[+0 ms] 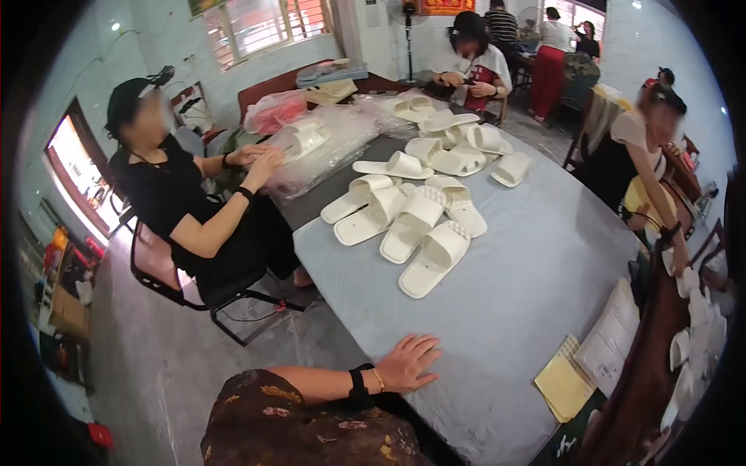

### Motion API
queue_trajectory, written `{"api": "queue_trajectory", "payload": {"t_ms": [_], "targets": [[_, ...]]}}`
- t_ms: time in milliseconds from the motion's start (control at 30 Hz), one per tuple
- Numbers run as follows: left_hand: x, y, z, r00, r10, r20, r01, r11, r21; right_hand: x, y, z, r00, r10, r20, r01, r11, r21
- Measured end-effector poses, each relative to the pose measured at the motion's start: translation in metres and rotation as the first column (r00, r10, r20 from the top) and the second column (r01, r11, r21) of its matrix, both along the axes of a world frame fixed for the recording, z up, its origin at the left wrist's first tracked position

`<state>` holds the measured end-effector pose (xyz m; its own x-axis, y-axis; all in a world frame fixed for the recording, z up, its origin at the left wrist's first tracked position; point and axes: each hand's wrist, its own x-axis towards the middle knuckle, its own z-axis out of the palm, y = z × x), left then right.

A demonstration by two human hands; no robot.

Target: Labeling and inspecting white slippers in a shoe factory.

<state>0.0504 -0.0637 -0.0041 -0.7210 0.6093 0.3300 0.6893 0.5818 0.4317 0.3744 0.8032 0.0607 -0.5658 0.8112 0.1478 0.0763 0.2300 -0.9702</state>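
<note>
Head view, left hand (408, 362) flat on grey table (513, 295) — white slippers (412, 217) heaped, tiled room.

slippers (412, 210) mid table (513, 295) | papers (598, 349) rt edge | left hand (406, 362) near edge

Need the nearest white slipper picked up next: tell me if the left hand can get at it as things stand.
Probably yes. The left hand rests flat and empty on the grey table, and only bare tabletop lies between it and the nearest slipper, though it needs a forward stretch.
</note>
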Motion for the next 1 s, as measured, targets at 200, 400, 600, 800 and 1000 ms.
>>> {"api": "queue_trajectory", "payload": {"t_ms": [200, 400, 600, 800, 1000], "targets": [[-0.001, -0.003, -0.003, 0.998, -0.065, 0.014, 0.066, 0.998, -0.013, -0.02, -0.194, 0.087, 0.783, -0.391, -0.485, 0.204, 0.896, -0.393], [-0.009, 0.003, 0.003, 0.998, -0.046, 0.03, 0.043, 0.993, 0.106, -0.047, -0.394, 0.183, 0.699, 0.101, -0.708, -0.438, 0.843, -0.312], [-0.018, 0.016, 0.024, 0.741, -0.301, 0.6, -0.083, 0.846, 0.527, -0.091, -0.497, 0.178, 0.717, 0.223, -0.661, -0.614, 0.652, -0.445], [-0.031, 0.013, 0.042, 0.256, -0.627, 0.736, -0.427, 0.61, 0.668, -0.165, -0.595, 0.074, 0.874, 0.42, -0.247, -0.465, 0.567, -0.68], [-0.033, -0.002, 0.035, 0.187, -0.472, 0.862, -0.527, 0.692, 0.493, -0.195, -0.645, 0.007, 0.665, 0.728, 0.167, -0.597, 0.653, -0.466]]}}
